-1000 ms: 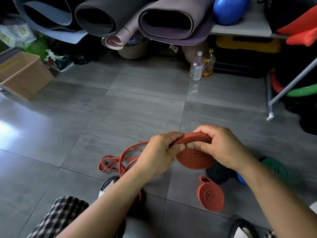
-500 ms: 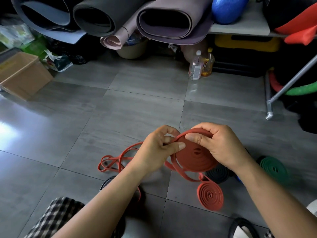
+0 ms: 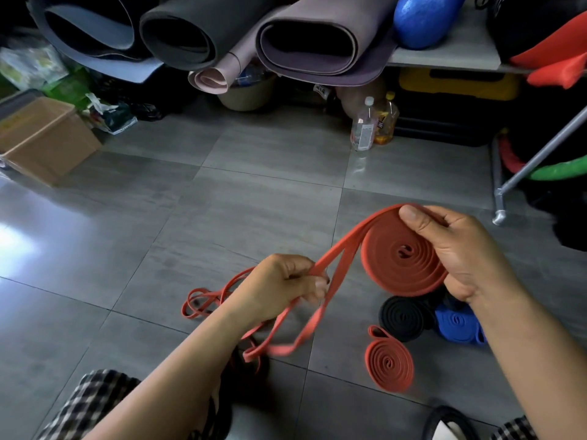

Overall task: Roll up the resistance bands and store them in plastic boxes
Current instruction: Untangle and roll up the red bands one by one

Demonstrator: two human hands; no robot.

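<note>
My right hand [image 3: 457, 249] holds a partly wound red resistance band coil [image 3: 400, 252] above the floor, thumb pressed on its top edge and fingers behind it. The band's loose tail [image 3: 295, 315] runs left and down from the coil. My left hand [image 3: 282, 287] grips that tail a little below and left of the coil. More slack red band [image 3: 203, 300] lies looped on the floor behind my left wrist. On the tiles below the coil lie three rolled bands: a small red roll [image 3: 389, 363], a black roll [image 3: 405, 317] and a blue roll [image 3: 457, 322].
A cardboard box [image 3: 47, 138] stands at the far left. Rolled yoga mats [image 3: 305, 39] and a blue ball [image 3: 422, 17] sit on a shelf at the back. Two bottles [image 3: 373, 123] stand beneath it. A metal rack leg [image 3: 500, 201] is at the right.
My left hand has let go of the coil and slid down and left along the tail, pulling it out. The coil has tilted so its flat face shows, held by my right hand alone.
</note>
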